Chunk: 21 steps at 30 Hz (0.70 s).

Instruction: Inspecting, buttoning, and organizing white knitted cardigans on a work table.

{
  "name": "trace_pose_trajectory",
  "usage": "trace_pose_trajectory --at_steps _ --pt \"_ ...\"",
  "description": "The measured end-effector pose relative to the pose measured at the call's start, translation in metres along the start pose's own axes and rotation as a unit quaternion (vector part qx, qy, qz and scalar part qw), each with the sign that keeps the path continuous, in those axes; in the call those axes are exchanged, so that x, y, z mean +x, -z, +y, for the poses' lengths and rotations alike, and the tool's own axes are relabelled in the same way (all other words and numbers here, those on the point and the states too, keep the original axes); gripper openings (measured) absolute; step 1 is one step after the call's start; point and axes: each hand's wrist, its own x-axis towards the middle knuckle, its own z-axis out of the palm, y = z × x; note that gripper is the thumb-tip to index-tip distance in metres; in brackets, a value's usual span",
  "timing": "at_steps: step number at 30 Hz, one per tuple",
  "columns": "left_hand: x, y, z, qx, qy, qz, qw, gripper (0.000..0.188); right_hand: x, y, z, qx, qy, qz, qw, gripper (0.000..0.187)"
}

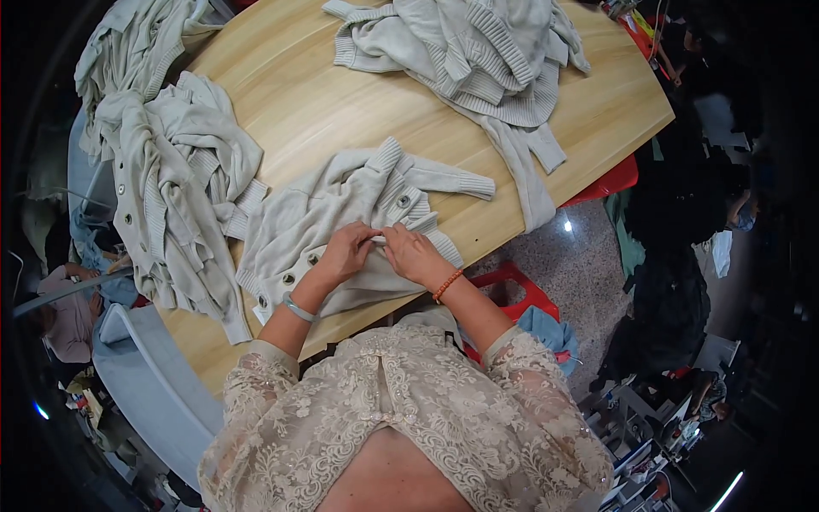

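Note:
A light grey knitted cardigan [311, 205] lies spread on the wooden table at its near edge, directly in front of me. Large dark buttons run along its front band, and one ribbed sleeve points right. My left hand [348, 250] is closed in a pinch on the buttoned front band, thumb and fingers together. Close beside it, my right hand [414, 254] pinches the same band, its fingertips nearly touching the left ones. The bit of knit between the fingertips is mostly hidden.
More grey cardigans [166, 188] are heaped at the table's left side, and another pile [478, 60] lies at the far edge. Beneath the wooden table [273, 72], a red stool [512, 290] stands at the near right. A grey-blue bin-like panel [149, 367] borders the left. A person [72, 311] sits far left.

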Motion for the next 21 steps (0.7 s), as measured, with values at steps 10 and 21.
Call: trace_pose_trajectory --at_steps 10,21 --pt "-0.004 0.004 -0.014 -0.027 0.036 -0.026 0.999 0.013 0.001 0.002 0.004 0.017 0.046 -0.013 0.999 0.015" --pt "-0.009 0.024 -0.015 0.124 0.068 -0.043 0.989 0.024 -0.015 0.004 0.001 -0.010 -0.052 -0.008 0.999 0.019"
